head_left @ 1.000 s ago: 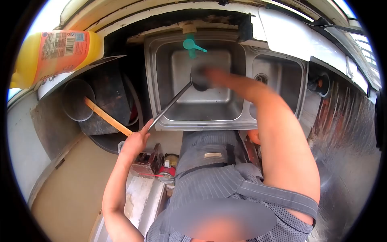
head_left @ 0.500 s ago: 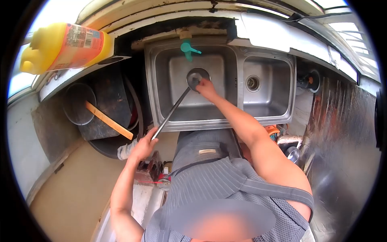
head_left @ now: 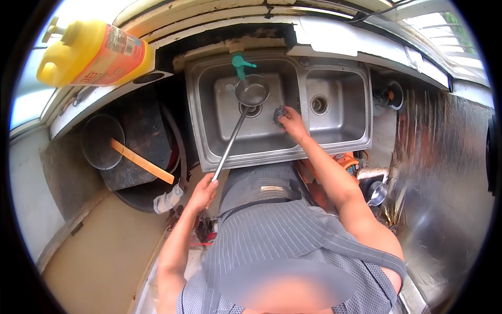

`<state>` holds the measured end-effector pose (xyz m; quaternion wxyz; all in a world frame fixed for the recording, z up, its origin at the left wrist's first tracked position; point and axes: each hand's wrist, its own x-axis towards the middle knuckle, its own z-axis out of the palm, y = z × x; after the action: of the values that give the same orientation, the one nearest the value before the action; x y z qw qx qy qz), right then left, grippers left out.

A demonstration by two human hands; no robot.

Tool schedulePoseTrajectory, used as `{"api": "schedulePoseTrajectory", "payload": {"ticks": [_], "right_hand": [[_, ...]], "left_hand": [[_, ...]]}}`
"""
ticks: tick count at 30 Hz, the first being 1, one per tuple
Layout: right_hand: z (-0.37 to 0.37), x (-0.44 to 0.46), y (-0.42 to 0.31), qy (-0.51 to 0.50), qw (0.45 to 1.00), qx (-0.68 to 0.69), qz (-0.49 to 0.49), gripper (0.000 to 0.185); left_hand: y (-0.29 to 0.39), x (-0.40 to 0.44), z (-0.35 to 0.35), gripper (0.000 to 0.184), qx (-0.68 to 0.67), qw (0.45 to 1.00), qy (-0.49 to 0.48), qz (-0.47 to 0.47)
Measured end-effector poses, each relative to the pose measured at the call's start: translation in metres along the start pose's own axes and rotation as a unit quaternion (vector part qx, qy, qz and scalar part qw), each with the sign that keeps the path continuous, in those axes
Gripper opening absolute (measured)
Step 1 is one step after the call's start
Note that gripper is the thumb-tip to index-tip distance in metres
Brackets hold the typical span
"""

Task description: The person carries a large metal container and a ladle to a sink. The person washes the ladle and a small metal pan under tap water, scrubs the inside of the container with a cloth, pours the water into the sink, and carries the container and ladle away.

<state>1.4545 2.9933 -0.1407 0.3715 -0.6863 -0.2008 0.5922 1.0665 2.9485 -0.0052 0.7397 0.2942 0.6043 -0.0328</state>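
Observation:
My left hand (head_left: 203, 192) is wrapped round the end of a long metal handle, near the front edge of the sink (head_left: 246, 157). The handle belongs to a round ladle (head_left: 252, 91), whose bowl is under the green tap (head_left: 239, 64) in the larger basin, partly over the drain (head_left: 251, 111). Water appears to run from the tap into the bowl. My right hand (head_left: 293, 124) pinches a grey metal scourer (head_left: 278, 115) over the right part of the larger basin, apart from the ladle.
A yellow jug (head_left: 94, 55) lies on the ledge at upper left. Below it, a round pan (head_left: 102, 141) has a wooden handle (head_left: 141, 161) pointing toward me. The smaller basin (head_left: 334, 128) adjoins on the right, with a small metal ladle (head_left: 377, 192) below it.
The ladle bowl has moved up under the tap, uncovering the drain. My right hand has drawn away from the bowl to the right, and the scourer now shows. The view has shifted slightly.

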Motion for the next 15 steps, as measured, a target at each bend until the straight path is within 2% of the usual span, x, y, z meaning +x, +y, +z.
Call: {"api": "schedulePoseTrajectory", "payload": {"ticks": [1, 3, 5, 10, 15], "right_hand": [[0.002, -0.003, 0.004, 0.004, 1.0, 0.002, 0.0, 0.06], [0.009, -0.005, 0.009, -0.005, 0.999, -0.016, 0.032, 0.06], [0.019, -0.006, 0.011, -0.005, 0.999, 0.001, 0.054, 0.058], [0.046, -0.008, 0.009, -0.03, 0.989, 0.111, 0.094, 0.051], [0.075, 0.004, 0.012, -0.038, 0.987, 0.126, 0.092, 0.045]], "left_hand": [[-0.002, 0.008, -0.002, 0.038, 0.004, 1.0, -0.003, -0.001], [-0.009, 0.026, -0.004, 0.037, 0.076, 0.993, 0.05, 0.072], [-0.008, 0.023, -0.02, 0.038, 0.109, 0.99, 0.059, 0.069], [0.003, 0.004, -0.019, 0.036, 0.083, 0.996, 0.03, 0.021], [0.014, 0.023, -0.005, 0.031, 0.004, 0.999, -0.027, 0.026]]}}
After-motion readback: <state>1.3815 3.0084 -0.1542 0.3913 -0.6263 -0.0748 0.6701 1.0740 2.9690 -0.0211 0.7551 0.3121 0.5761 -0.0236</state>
